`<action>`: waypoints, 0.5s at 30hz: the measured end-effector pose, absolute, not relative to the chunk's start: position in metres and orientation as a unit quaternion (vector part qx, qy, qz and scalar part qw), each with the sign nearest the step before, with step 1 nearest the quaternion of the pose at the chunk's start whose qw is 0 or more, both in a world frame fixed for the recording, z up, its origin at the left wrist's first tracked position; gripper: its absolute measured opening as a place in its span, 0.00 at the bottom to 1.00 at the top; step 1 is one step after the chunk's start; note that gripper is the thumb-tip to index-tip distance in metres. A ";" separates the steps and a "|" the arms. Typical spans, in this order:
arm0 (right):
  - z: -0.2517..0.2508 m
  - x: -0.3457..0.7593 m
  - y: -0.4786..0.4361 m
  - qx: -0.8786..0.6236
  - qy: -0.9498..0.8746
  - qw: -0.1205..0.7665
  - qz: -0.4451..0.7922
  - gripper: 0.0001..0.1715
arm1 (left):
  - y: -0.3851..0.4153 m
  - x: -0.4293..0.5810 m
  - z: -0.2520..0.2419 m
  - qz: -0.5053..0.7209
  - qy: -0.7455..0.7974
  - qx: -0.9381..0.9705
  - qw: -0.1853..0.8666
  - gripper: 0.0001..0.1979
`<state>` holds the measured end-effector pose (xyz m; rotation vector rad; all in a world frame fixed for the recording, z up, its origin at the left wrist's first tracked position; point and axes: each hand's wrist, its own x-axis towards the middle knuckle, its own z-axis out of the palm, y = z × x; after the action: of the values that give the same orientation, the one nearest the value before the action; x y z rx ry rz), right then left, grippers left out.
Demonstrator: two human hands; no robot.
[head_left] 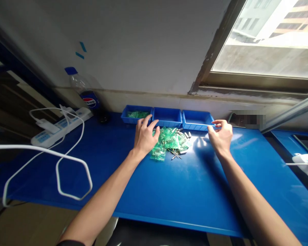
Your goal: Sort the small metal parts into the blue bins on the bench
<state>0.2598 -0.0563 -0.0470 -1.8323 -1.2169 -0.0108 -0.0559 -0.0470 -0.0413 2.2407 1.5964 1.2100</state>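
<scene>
My left hand (144,136) is open, its fingers spread at the left side of a pile of small green plastic bags (170,138). Loose metal pins (175,154) and short dark and silvery metal pieces (187,135) lie among and beside the bags. At the right end of a row of three blue bins, my right hand (221,135) has thumb and forefinger drawn close together; anything between them is too small to make out. Green bags lie in the left bin (123,118). Nothing shows inside the middle bin (167,123) or the right bin (199,126).
A cola bottle (89,99) stands at the back left, near a white power strip (64,126). A white cable (74,159) loops over the left side of the blue table (169,194). Behind the bins is the wall, with a window (267,54) at right.
</scene>
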 end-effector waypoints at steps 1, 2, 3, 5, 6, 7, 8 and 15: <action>-0.046 0.255 -0.056 -0.733 -0.508 0.452 -0.004 0.12 | -0.045 -0.058 -0.043 0.385 0.551 0.739 0.044 0.21; -0.046 0.249 -0.055 -0.722 -0.527 0.448 -0.002 0.12 | -0.042 -0.060 -0.045 0.372 0.569 0.733 0.034 0.24; -0.046 0.243 -0.054 -0.709 -0.548 0.444 0.002 0.12 | -0.039 -0.062 -0.047 0.361 0.580 0.730 0.035 0.27; -0.046 0.232 -0.052 -0.679 -0.593 0.433 0.012 0.14 | -0.034 -0.064 -0.052 0.351 0.580 0.733 0.057 0.30; -0.047 0.228 -0.051 -0.667 -0.612 0.425 0.010 0.14 | -0.032 -0.065 -0.054 0.349 0.574 0.737 0.069 0.30; -0.047 0.225 -0.050 -0.661 -0.625 0.416 0.005 0.14 | -0.030 -0.066 -0.055 0.351 0.568 0.740 0.078 0.30; -0.048 0.224 -0.049 -0.659 -0.633 0.407 -0.001 0.14 | -0.029 -0.066 -0.057 0.356 0.561 0.742 0.084 0.29; -0.046 0.226 -0.054 -0.645 -0.636 0.424 0.001 0.16 | -0.032 -0.064 -0.054 0.376 0.535 0.749 0.107 0.28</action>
<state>0.2264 -0.0539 -0.0460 -1.6144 -1.5913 0.0013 -0.0643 -0.0317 -0.0542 2.2050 1.5741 1.1074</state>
